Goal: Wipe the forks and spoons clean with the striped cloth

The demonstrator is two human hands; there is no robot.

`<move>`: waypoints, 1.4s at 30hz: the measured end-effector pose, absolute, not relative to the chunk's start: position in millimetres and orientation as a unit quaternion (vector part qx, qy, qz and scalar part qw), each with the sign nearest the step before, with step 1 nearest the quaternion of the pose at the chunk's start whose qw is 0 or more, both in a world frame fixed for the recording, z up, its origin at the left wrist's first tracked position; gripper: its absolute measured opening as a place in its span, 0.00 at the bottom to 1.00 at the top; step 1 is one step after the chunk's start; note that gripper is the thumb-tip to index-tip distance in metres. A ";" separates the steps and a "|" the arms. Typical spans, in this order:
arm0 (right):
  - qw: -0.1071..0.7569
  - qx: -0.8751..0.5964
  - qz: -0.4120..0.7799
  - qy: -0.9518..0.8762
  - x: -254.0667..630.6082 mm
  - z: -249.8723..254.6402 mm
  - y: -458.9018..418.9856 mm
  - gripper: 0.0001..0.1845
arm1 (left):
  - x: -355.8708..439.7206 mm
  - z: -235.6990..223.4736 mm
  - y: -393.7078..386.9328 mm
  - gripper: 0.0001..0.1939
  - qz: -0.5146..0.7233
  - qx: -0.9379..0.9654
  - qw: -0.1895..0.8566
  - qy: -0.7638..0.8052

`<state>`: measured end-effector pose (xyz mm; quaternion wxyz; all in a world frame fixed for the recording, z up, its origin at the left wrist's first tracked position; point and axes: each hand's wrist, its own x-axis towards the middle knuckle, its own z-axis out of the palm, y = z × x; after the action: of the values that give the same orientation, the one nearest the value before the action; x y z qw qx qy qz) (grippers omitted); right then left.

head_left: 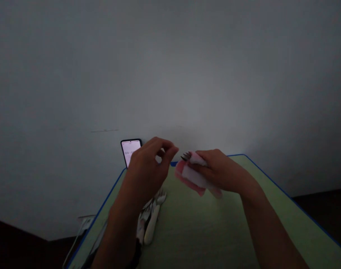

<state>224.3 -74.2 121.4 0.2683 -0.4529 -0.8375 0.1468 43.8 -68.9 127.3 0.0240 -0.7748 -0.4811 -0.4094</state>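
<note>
Right grip (215,168) clenched on pink-and-white cloth (194,177), which is folded around fork (186,155); tines come out toward left grip (148,162), handle hidden. Left grip just beside tines, apart from them; fingers bent, thumb and fingertip pinched together. Pile of cutlery (151,218) on surface (193,231), nearer to body than left grip, partly behind left forearm. Phone (130,150) with lit screen stands beyond left grip, partly covered by it.

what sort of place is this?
Likely a dim room indoors, possibly in a home, though nothing confirms that. Signs: a blue-edged green table by a plain wall, an upright phone, and a fork held with a pink-and-white cloth.
</note>
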 end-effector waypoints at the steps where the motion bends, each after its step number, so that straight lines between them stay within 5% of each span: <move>1: 0.275 -0.451 0.141 -0.837 224.8 121.9 -74.6 0.10 | 44.1 127.0 -69.3 0.09 -0.398 -0.787 0.005 -0.472; 11: 0.222 -0.434 0.170 -0.856 222.7 118.5 -74.6 0.08 | 44.6 123.0 -66.8 0.02 -0.309 -0.854 -0.050 -0.416; 21: 0.178 -0.456 0.249 -0.836 235.7 122.7 -74.1 0.19 | 32.3 126.2 -62.2 0.11 -0.346 -0.811 -0.014 -0.472; 29: 0.132 -0.446 0.176 -0.868 237.6 129.4 -81.7 0.12 | 24.5 121.6 -58.8 0.15 -0.249 -0.841 -0.078 -0.473; 42: 0.129 -0.421 0.188 -0.878 227.2 118.2 -70.4 0.12 | 46.5 113.2 -65.2 0.15 -0.105 -0.884 -0.022 -0.455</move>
<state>227.2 -70.4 118.2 0.1289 -0.4212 -0.8779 0.1878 46.5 -65.2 113.2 -0.0218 -0.8842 -0.4546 -0.1053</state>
